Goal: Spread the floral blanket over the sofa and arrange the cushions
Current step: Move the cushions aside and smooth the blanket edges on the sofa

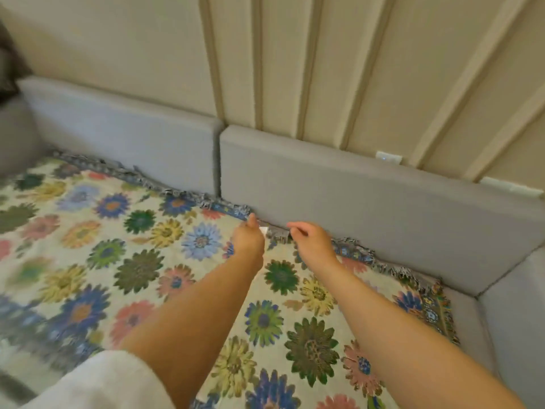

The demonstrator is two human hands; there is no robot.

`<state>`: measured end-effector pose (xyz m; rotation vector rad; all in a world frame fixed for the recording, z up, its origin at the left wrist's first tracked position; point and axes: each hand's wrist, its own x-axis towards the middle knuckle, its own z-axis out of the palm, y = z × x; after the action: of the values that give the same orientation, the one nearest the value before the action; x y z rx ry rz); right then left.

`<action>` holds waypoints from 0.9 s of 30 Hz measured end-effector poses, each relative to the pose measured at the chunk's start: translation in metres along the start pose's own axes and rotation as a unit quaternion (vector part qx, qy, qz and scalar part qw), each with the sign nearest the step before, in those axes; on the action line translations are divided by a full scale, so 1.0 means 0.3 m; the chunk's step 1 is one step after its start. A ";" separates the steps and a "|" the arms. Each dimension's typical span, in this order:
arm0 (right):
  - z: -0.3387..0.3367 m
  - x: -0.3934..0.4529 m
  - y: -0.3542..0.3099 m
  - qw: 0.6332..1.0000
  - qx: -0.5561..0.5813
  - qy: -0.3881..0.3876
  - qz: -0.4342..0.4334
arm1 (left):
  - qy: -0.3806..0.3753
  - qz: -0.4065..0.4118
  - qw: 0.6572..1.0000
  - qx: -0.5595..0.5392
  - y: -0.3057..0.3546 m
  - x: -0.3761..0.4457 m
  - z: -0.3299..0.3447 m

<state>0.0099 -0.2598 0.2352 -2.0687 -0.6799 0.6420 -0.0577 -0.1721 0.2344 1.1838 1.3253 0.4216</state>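
Observation:
The floral blanket, cream with blue, green, yellow and pink daisies and a blue fringed border, lies spread flat over the grey sofa seat. Its far fringed edge runs along the foot of the grey sofa back. My left hand and my right hand are side by side at that far edge, both pinching the fringe where it meets the back. A small white tag shows between them. No cushion is clearly in view.
The grey sofa arm rises at the right, past the blanket's corner. A cream panelled wall stands behind the sofa, with a white socket just above the back. A dark fabric shape sits at the far left.

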 end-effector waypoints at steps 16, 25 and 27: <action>1.258 0.084 -0.941 0.972 -0.098 -0.214 -0.015 | 0.149 0.065 0.986 0.037 0.208 0.471 -1.689; 1.834 0.450 -1.424 0.963 -0.092 -0.252 -0.033 | 0.159 0.026 0.985 0.060 0.432 0.908 -2.255; 1.957 0.495 -1.530 0.960 -0.079 -0.266 -0.045 | 0.154 0.018 0.987 0.039 0.468 0.994 -2.369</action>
<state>-0.3728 0.3944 0.2893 -2.0004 -1.1552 1.1403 -0.5569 0.4238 0.3306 1.2435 1.5996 0.6031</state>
